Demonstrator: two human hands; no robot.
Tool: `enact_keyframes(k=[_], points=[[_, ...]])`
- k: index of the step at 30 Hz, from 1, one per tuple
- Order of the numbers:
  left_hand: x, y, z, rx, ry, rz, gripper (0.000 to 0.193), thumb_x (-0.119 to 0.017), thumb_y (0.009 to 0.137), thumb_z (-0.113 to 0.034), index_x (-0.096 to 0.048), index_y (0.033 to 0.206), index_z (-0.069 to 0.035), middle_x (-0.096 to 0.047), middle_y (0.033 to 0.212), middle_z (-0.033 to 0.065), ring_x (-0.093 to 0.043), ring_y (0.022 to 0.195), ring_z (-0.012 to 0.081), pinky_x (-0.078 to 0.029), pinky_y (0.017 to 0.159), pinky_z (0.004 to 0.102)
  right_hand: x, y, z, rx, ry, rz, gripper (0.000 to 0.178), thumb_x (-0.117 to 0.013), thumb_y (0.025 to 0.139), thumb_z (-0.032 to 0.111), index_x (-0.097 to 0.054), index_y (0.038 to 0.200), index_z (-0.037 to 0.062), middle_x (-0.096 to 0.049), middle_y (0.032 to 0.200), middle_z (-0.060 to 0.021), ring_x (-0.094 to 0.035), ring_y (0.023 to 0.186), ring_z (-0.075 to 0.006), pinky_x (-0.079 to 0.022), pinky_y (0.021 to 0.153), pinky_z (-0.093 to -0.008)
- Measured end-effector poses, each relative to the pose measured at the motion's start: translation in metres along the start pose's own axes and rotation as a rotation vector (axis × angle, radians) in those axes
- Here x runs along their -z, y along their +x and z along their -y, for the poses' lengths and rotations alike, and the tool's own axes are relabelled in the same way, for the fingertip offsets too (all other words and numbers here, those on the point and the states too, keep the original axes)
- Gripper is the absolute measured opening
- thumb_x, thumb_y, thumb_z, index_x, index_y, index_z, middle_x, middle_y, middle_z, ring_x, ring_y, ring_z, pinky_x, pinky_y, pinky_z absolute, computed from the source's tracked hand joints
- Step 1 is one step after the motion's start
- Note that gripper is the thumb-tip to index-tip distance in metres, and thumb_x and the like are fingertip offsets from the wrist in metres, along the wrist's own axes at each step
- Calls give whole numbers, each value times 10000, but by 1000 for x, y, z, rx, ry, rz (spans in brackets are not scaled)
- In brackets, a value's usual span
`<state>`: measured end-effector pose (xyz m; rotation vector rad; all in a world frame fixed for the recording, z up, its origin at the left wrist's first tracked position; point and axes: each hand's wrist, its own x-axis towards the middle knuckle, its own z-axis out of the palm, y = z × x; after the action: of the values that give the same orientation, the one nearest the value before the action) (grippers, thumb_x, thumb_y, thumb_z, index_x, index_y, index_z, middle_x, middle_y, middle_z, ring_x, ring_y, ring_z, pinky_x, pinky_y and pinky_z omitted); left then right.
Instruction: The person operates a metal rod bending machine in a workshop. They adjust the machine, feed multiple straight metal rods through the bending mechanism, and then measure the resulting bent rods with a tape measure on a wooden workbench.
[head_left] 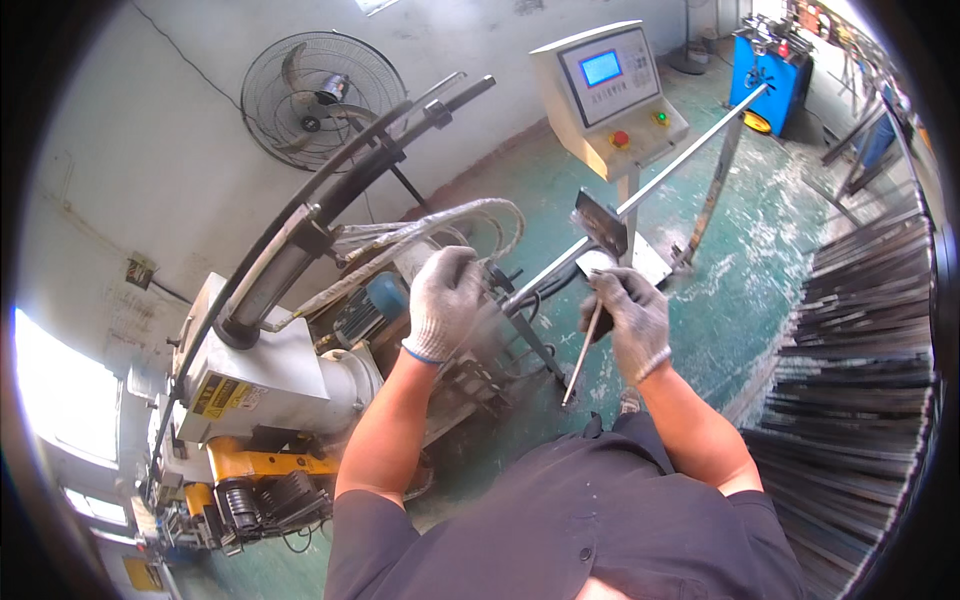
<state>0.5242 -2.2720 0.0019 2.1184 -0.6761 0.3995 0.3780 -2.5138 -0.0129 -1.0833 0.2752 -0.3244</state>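
Note:
My right hand (630, 318), in a grey knit glove, is closed around a thin metal rod (583, 358) that slants down toward me. Just above its fingers are a small white piece (597, 262) and a dark rectangular plate (602, 225) by a long silver bar (690, 155); whether the hand touches them I cannot tell. My left hand (445, 300), gloved alike, hangs beside the machine's hoses (400, 240) with its fingers curled. Its palm side is hidden, so what it holds, if anything, does not show.
A machine (265, 375) with a long cylinder (275, 270) fills the left side. Beyond the bar stands a control box (610, 95) on a post. Many dark metal bars (850, 390) lie stacked at the right. A fan (315, 105) and a blue cabinet (765, 85) are farther back.

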Motion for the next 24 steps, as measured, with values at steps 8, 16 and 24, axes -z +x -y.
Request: enact_keyframes(k=[8,16,24], points=[[10,80,0,43,139,-113,175,-747,978,-73,-745,1140,-7,-763,1035,196,-750,965,356,-589,888,421,-78,154,10,-284,102,210,267,-662,1123,270,-708,1181,14,-720,845,-79,-667,643,-167,-533,561,-297],[-2,83,41,386,-135,-33,264,-717,1027,-25,-714,1288,17,-748,1090,56,-670,995,112,-565,924,306,-167,277,-11,-581,275,179,210,-630,1133,176,-640,1292,39,-767,1121,-146,-777,925,-238,-666,659,-314],[-62,129,47,521,-612,-220,397,-740,1113,-236,-660,1418,4,-743,1097,53,-674,948,119,-578,868,305,-199,351,-38,-606,268,255,218,-556,1131,107,-569,1316,-8,-767,1063,-189,-788,822,-296,-716,726,-395]])
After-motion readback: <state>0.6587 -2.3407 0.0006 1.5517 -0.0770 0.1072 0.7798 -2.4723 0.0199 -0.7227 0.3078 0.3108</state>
